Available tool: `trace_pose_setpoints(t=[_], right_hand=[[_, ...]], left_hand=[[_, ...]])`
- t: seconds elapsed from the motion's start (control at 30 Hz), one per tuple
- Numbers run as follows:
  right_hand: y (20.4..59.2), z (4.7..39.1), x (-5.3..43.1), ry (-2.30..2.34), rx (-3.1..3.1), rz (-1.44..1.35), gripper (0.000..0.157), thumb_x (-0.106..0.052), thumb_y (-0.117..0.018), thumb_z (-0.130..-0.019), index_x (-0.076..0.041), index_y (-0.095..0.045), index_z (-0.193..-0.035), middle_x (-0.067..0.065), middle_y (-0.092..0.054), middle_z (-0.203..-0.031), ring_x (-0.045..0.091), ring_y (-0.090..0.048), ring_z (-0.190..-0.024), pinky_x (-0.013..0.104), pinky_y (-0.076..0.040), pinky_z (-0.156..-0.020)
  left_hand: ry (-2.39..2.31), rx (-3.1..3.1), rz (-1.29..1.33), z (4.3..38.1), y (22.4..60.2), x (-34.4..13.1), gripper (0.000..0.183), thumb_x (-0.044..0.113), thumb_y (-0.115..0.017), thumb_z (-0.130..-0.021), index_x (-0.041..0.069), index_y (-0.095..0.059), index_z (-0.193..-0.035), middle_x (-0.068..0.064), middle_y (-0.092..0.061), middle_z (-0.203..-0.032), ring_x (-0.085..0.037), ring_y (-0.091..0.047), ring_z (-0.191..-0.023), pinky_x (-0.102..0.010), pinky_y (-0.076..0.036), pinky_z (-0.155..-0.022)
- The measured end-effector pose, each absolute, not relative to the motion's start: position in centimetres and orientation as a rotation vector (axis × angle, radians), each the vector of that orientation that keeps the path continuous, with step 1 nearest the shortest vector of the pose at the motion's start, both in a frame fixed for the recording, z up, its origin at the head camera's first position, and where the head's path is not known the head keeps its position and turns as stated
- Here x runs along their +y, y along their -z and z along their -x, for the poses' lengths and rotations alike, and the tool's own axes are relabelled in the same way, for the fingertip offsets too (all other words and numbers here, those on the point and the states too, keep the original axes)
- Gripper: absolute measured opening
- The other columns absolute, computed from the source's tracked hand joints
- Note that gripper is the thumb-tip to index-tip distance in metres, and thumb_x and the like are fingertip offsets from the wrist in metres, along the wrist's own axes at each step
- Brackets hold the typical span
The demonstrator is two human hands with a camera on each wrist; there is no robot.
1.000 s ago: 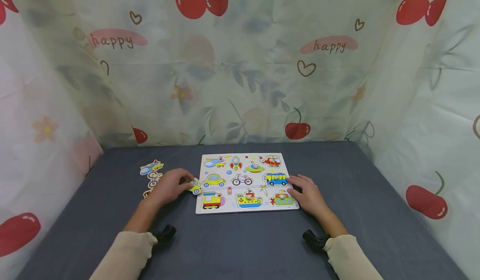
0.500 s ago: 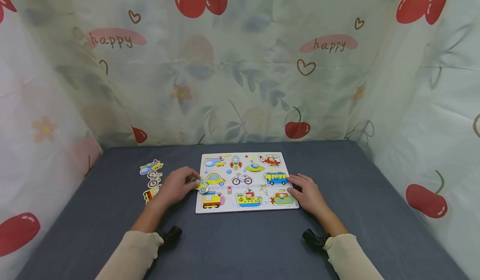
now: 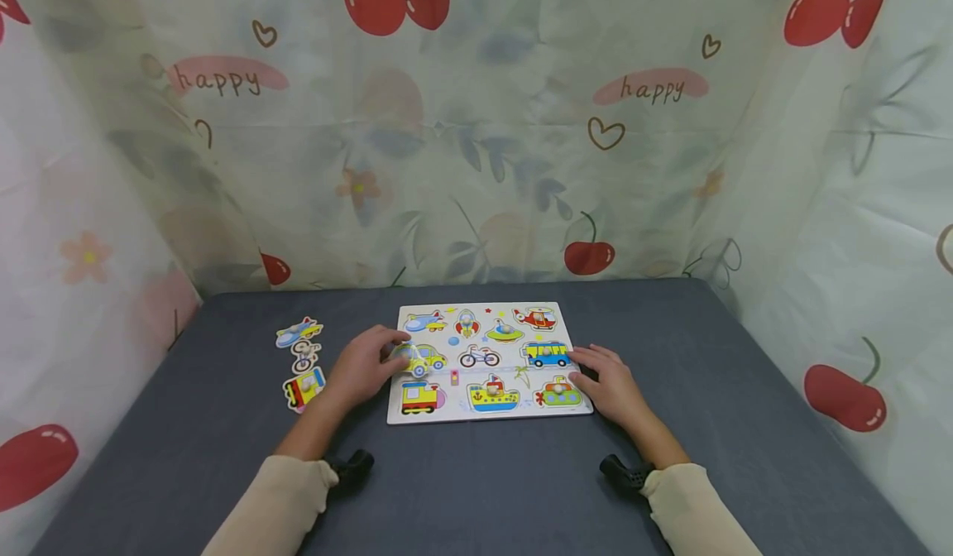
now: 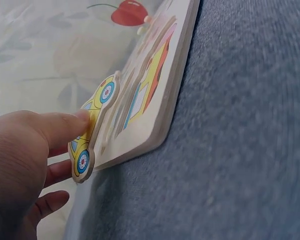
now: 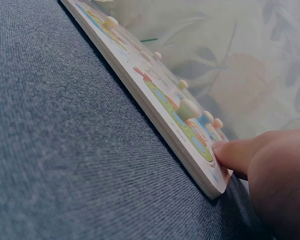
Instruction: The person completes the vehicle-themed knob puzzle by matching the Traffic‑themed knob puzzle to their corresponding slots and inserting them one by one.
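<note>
My left hand (image 3: pixel 365 367) pinches a yellow car puzzle piece (image 4: pixel 93 122) over the left side of a white wooden peg puzzle board (image 3: pixel 456 408). In the head view the piece overlaps the yellow car picture on the board; the left wrist view has it tilted, close over the surface. At the board's right edge rests my right hand (image 3: pixel 614 389), fingers nearly straight beside the blue bus piece (image 3: pixel 547 354). In the right wrist view its thumb (image 5: pixel 231 154) touches the corner by the green submarine piece (image 5: pixel 172 112). Most of that hand's fingers are hidden there.
Left of the board lie three loose pieces: an airplane (image 3: pixel 299 333), a motorbike (image 3: pixel 305 356) and a train (image 3: pixel 304 389). Knobbed helicopter (image 3: pixel 536 318) and ship (image 3: pixel 495 395) pieces sit in the board. A cherry-print curtain (image 3: pixel 476 208) hangs behind the dark table (image 3: pixel 476 490).
My left hand has moved right with the car piece, from the board's left edge onto the car picture, uncovering the loose train. The right hand has stayed in place.
</note>
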State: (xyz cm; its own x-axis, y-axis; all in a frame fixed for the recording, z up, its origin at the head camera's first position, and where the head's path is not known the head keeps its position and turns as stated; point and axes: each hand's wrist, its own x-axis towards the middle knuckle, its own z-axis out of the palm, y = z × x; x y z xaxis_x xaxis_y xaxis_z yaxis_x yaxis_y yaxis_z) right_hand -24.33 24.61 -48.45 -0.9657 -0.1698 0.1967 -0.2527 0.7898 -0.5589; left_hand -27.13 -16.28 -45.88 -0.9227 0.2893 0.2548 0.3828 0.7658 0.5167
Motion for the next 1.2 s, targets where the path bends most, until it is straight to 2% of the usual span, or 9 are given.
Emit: trace_pose_setpoints(t=[0.17,0.5,0.77,1.2], right_hand=[[48.4,24.3,24.6,-0.923,-2.846,-0.333,0.044,-0.019,-0.066,-0.094,-0.003,-0.058,-0.134,0.017,-0.052,-0.139,0.039,-0.032,-0.137,0.06,-0.025,-0.106],[48.4,24.3,24.5,-0.938,-2.868,-0.314,0.045,-0.02,-0.065,-0.094,-0.004,-0.058,-0.135,0.016,-0.051,-0.14,0.038,-0.031,-0.138,0.061,-0.024,-0.106],[48.4,24.3,24.6,-0.927,-2.864,-0.317,0.045,-0.02,-0.065,-0.094,-0.004,-0.058,-0.135,0.016,-0.052,-0.14,0.038,-0.031,-0.137,0.06,-0.024,-0.106],[48.3,24.3,24.5,-0.926,-2.856,-0.32,0.044,-0.018,-0.065,-0.094,-0.003,-0.058,-0.134,0.016,-0.052,-0.14,0.039,-0.032,-0.137,0.06,-0.024,-0.106]], left_hand=[[0.86,-2.802,0.533,27.4,46.1,-15.8,0.031,0.024,-0.074,-0.087,0.014,-0.069,-0.116,0.002,-0.053,-0.088,-0.016,-0.048,-0.078,-0.035,-0.037,-0.068],[0.85,-2.803,0.481,27.9,46.2,-14.7,0.032,0.025,-0.075,-0.087,0.016,-0.069,-0.117,0.004,-0.057,-0.093,-0.015,-0.05,-0.079,-0.033,-0.041,-0.069],[0.811,-2.835,0.461,28.1,46.2,-14.0,0.035,0.025,-0.074,-0.088,0.015,-0.066,-0.121,0.002,-0.06,-0.105,-0.016,-0.055,-0.088,-0.037,-0.046,-0.076],[0.836,-2.823,0.386,28.6,46.6,-13.4,0.035,0.024,-0.076,-0.086,0.015,-0.066,-0.118,0.001,-0.06,-0.107,-0.017,-0.056,-0.089,-0.038,-0.046,-0.077]])
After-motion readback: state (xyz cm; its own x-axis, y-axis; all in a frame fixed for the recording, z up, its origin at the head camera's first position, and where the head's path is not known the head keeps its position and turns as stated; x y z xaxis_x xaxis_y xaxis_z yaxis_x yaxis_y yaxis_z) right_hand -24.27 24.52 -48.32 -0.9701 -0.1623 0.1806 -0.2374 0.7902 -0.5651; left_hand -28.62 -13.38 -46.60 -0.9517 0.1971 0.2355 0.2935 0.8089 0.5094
